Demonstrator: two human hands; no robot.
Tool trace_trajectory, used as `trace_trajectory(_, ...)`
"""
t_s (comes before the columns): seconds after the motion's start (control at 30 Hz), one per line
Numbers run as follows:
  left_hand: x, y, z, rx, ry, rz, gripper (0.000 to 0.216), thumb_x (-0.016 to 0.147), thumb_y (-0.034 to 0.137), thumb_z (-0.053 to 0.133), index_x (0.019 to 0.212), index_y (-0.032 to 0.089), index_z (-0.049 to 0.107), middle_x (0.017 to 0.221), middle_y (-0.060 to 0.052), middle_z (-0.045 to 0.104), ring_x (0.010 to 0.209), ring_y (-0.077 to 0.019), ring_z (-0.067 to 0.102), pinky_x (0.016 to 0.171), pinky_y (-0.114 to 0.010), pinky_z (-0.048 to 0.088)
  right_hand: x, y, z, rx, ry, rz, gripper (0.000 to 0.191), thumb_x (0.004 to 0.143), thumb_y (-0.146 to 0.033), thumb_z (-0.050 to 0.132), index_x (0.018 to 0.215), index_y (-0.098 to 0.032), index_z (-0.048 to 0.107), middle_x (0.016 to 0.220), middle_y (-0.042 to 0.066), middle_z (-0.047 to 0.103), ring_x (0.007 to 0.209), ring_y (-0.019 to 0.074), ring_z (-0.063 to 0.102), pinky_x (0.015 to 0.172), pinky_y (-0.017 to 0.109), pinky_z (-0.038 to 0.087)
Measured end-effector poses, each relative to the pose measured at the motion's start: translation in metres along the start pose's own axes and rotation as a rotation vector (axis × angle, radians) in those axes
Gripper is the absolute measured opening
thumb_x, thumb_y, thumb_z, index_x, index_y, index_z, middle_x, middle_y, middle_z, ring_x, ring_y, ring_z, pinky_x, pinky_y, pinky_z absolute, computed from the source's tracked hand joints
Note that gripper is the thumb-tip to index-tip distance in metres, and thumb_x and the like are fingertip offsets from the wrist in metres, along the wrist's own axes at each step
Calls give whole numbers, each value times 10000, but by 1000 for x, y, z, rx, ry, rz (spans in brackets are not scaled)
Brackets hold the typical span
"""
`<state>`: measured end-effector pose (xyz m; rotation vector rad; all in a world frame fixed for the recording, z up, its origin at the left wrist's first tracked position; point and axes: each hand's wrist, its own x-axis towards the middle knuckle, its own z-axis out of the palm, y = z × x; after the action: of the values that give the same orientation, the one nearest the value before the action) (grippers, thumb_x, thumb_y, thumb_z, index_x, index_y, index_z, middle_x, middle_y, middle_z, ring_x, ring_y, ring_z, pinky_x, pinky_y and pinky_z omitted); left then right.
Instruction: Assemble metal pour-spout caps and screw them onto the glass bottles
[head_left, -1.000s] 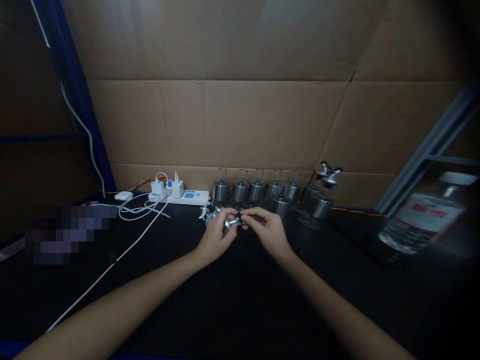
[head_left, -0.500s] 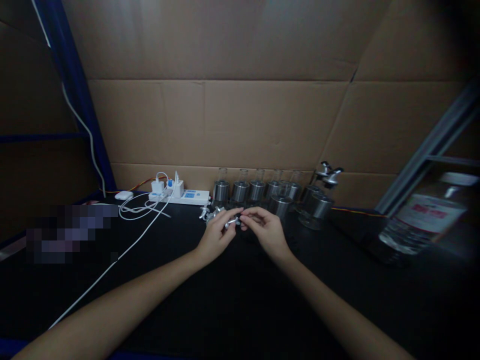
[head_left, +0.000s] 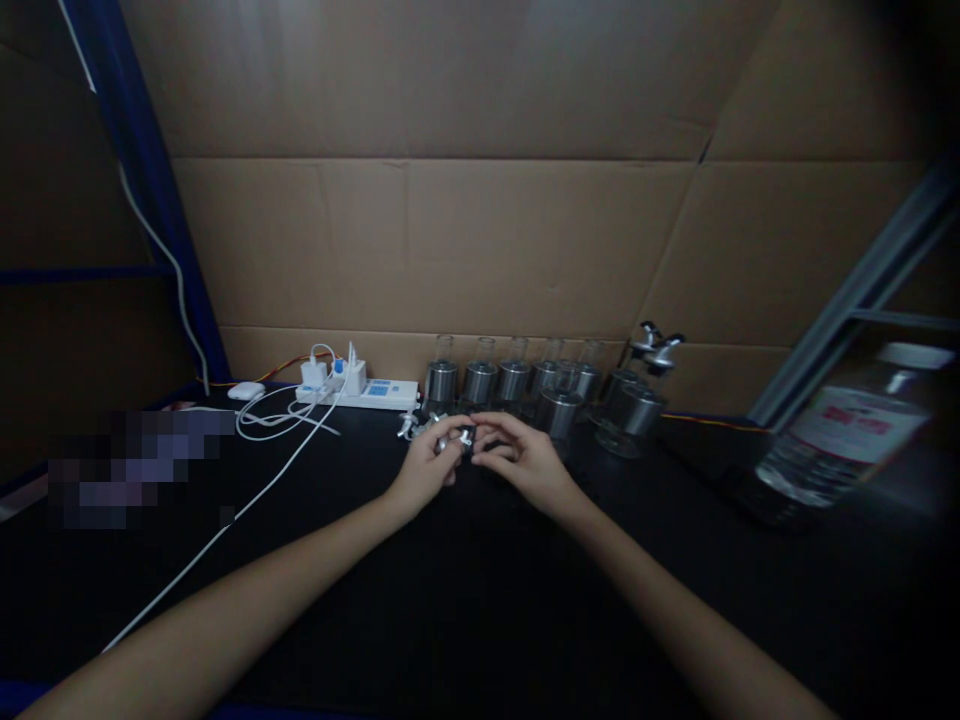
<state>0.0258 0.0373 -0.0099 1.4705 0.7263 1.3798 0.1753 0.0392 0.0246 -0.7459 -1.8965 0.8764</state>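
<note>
Between the fingers of my left hand [head_left: 421, 472] is a small silver pour spout [head_left: 466, 438], its dark end turned right. My right hand [head_left: 531, 466] meets it there, thumb and fingertips closed around the dark end; the exact contact is partly hidden. More silver spouts [head_left: 407, 426] lie on the table just behind my left hand. Beyond both hands stands a row of glass bottles with metal sleeves and open necks [head_left: 513, 381]. One similar bottle [head_left: 559, 412] is nearer, behind my right hand. To the right, a bottle [head_left: 636, 410] carries a spout on top.
A white power strip [head_left: 390, 393] with plugged chargers and looped white cables [head_left: 274, 425] sits at the back left. A large, clear plastic bottle [head_left: 847, 430] with a label stands on the right. Cardboard [head_left: 450, 240] walls the back of the black table [head_left: 480, 600].
The spout has turned in my left hand, so its dark end now shows toward the right. My right fingers have shifted slightly left and spread a little around it.
</note>
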Motion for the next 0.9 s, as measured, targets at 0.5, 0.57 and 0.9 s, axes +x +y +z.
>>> trace_trajectory(0.5, -2, 3, 3, -252, -75, -119, 321, 736, 301, 540, 1038, 201, 499, 627, 43, 391, 446, -22, 317, 362, -113, 197, -3, 15, 4, -141, 71, -145, 404, 674, -166, 600, 1071, -211, 545, 812, 12, 494, 685, 99, 557, 616, 228, 518)
trace_trajectory(0.57, -4, 5, 4, -272, -69, -134, 328, 730, 308, 548, 1036, 200, 502, 640, 37, 404, 448, -20, 319, 366, -117, 189, -3, 16, 5, -158, 75, -166, 406, 683, -167, 590, 1084, -209, 539, 799, 13, 498, 671, 100, 555, 607, 231, 516)
trace_trajectory(0.9, -5, 9, 6, -347, -48, -199, 371, 706, 301, 580, 1048, 182, 497, 692, 14, 446, 453, -16, 330, 375, -130, 175, -6, 9, 8, -270, 120, -203, 374, 687, -193, 594, 1060, -214, 563, 739, 12, 522, 632, 109, 542, 590, 239, 497)
